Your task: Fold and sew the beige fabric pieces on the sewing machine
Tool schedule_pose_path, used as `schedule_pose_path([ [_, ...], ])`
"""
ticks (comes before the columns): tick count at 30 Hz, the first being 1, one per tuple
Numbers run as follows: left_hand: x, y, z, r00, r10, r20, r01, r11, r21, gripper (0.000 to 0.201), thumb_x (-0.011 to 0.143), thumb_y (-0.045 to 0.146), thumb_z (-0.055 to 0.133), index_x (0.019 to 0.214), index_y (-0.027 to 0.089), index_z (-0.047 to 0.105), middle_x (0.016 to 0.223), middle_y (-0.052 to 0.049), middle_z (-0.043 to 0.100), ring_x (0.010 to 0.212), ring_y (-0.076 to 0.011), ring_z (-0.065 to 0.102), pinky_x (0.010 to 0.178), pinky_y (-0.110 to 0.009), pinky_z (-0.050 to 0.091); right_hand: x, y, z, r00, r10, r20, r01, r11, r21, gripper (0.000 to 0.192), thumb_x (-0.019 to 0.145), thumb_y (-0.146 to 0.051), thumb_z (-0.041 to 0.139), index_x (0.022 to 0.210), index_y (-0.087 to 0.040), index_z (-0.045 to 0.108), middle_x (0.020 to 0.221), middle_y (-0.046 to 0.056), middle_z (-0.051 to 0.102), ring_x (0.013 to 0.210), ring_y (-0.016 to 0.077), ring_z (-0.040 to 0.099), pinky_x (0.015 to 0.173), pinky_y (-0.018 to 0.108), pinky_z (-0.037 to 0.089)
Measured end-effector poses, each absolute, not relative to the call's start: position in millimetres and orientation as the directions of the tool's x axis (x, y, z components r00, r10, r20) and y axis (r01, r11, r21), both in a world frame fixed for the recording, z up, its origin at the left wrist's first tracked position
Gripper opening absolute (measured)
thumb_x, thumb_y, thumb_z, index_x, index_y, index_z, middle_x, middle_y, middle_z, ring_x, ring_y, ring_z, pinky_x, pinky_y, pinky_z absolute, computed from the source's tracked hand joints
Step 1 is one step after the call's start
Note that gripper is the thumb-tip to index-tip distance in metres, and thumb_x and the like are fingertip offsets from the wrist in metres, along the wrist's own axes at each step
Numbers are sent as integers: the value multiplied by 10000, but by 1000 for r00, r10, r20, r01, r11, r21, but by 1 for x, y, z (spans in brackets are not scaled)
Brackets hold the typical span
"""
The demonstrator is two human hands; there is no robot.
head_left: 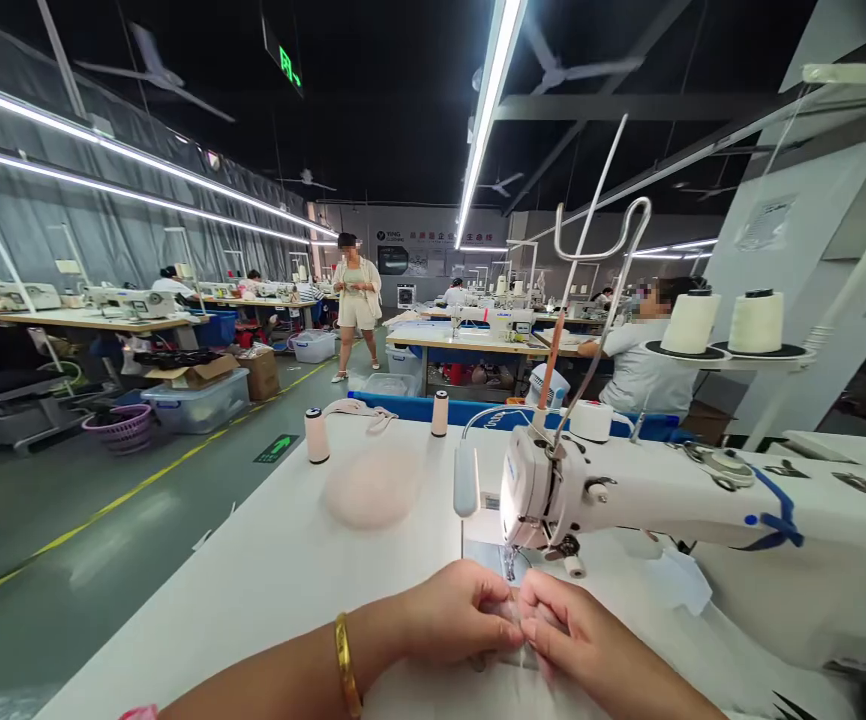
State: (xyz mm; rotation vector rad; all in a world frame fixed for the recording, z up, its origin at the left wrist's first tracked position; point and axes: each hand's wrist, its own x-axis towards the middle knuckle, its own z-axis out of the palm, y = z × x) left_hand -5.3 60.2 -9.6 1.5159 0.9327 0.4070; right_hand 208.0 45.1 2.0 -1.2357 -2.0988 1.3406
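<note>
A small piece of pale, sheer fabric (517,612) is pinched between the fingertips of the left hand (457,612) and the right hand (568,625), which are pressed together on the white sewing table (268,570). The fabric is held just in front of the needle of the white sewing machine (628,495), mostly hidden by the fingers. A gold bangle (346,665) is worn on the left wrist. A pale pink moulded cup (373,487) lies farther back, with two small white thread spools (317,435) near it.
</note>
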Motion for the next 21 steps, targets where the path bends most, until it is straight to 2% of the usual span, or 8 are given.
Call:
schedule_pose_path([
  [4,-6,56,-9,588,767,-257,312,78,947,202,752,379,712,776,192,641,611,48,563,557,-121,511,553,-241,420,213,48,-11,-581,805,-119,412,165,-896,270,997,-458,499,856,-228,484,693,-19,627,745,190,540,730,295,374],
  [7,-4,54,-8,571,791,-218,302,45,952,244,791,400,704,730,193,590,594,52,526,566,-121,481,540,-241,357,218,49,-13,-561,821,-105,383,145,-912,236,996,-451,521,918,-228,524,744,-13,640,746,190,533,712,293,374],
  [11,0,52,-6,564,812,-153,300,-29,953,313,880,443,664,729,191,557,635,57,480,612,-118,408,558,-253,277,223,49,-9,-533,846,22,327,230,-917,248,950,-465,639,993,-222,611,891,1,612,826,189,534,726,280,394],
  [14,1,53,-4,553,830,-67,361,-166,918,400,943,491,596,689,194,506,656,53,435,635,-124,371,577,-261,272,224,51,-8,-508,860,41,355,253,-900,201,949,-412,665,937,-215,630,871,-7,616,818,178,531,705,269,383],
  [18,2,53,-5,508,859,-60,422,-187,887,453,963,503,558,660,212,388,639,62,350,608,-119,299,556,-266,238,224,51,-7,-467,883,41,403,254,-879,163,946,-374,672,918,-217,640,846,-20,619,785,165,527,683,265,375],
  [21,3,53,-6,509,859,-59,436,-198,878,440,958,505,568,664,204,439,646,56,380,623,-124,321,564,-259,256,222,50,-8,-462,885,62,383,262,-886,218,947,-441,701,987,-229,664,934,-5,674,869,186,576,746,277,416],
])
